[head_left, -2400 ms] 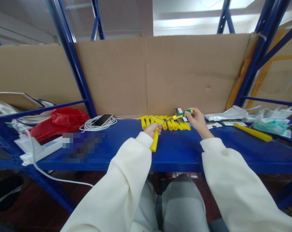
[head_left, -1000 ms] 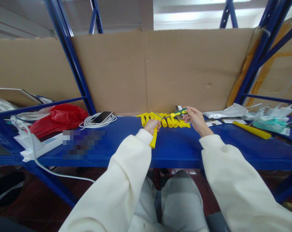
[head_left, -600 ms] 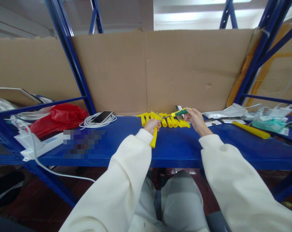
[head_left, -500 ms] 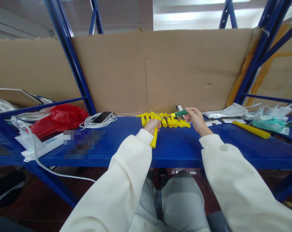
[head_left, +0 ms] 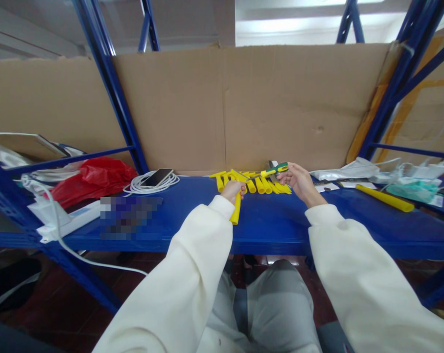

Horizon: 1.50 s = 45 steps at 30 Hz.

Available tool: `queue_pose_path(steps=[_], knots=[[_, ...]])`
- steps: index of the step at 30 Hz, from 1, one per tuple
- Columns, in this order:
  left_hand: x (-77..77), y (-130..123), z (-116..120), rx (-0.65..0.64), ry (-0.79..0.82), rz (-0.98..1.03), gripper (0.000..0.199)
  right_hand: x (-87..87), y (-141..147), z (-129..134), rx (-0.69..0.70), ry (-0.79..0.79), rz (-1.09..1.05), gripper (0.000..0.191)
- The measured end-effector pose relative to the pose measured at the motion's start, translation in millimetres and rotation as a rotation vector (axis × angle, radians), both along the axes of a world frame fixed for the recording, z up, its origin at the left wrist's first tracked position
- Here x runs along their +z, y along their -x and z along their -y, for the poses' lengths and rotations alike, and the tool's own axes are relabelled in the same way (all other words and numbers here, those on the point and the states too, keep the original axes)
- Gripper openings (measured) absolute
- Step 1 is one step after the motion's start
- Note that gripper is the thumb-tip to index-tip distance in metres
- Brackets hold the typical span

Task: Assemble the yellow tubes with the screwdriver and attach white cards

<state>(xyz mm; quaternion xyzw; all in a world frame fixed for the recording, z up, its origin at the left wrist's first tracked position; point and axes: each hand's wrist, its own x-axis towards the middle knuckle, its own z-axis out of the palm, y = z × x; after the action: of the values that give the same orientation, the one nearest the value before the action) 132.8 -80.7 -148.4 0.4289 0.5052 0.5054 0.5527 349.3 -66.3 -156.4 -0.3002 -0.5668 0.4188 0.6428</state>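
Note:
My left hand [head_left: 233, 190] is closed around a yellow plastic tube-like piece [head_left: 235, 212], whose wider end points down toward the shelf's front. In my right hand [head_left: 300, 182], the fingertips pinch the end of a screwdriver [head_left: 274, 170] with a green and yellow handle. Its thin metal shaft reaches left to the top of the piece in my left hand; my fingers hide the exact contact. Behind both hands lie several similar yellow pieces [head_left: 260, 186] in a row on the blue shelf [head_left: 196, 211].
Left of my hands, a phone [head_left: 158, 177] rests on a coiled white cable [head_left: 134, 186]. Farther left are a red plastic bag [head_left: 97, 177] and a white power strip [head_left: 82, 215]. A long yellow piece [head_left: 385, 198] lies at right. Cardboard [head_left: 281, 108] stands along the back.
The screwdriver's handle has turned in my right fingers, showing more yellow now. My left hand keeps its hold on the yellow piece. The whole view has shifted slightly.

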Motion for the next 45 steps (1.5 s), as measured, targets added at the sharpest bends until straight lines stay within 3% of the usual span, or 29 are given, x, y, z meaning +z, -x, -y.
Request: queue_pose_path(steps=[13,23,34,45], knots=[[-3.8,1.7,-4.3,-0.011,-0.017,0.028,0.029,-4.6,-1.3,-6.8,-0.184,-0.009,0.039,0.054],[2.9,1.7,2.5,-0.001,0.012,-0.017,0.024,-2.9,-1.1,-2.4,-0.044,-0.003,0.025,0.051],[-1.8,0.2,-0.5,0.007,-0.039,-0.018,0.022,-4.9,-0.7,-5.1,-0.178,0.013,0.055,0.055],[-2.8,0.9,-1.5,0.008,-0.046,-0.012,0.027,-0.7,-0.5,0.4,-0.083,0.05,0.041,0.053]])
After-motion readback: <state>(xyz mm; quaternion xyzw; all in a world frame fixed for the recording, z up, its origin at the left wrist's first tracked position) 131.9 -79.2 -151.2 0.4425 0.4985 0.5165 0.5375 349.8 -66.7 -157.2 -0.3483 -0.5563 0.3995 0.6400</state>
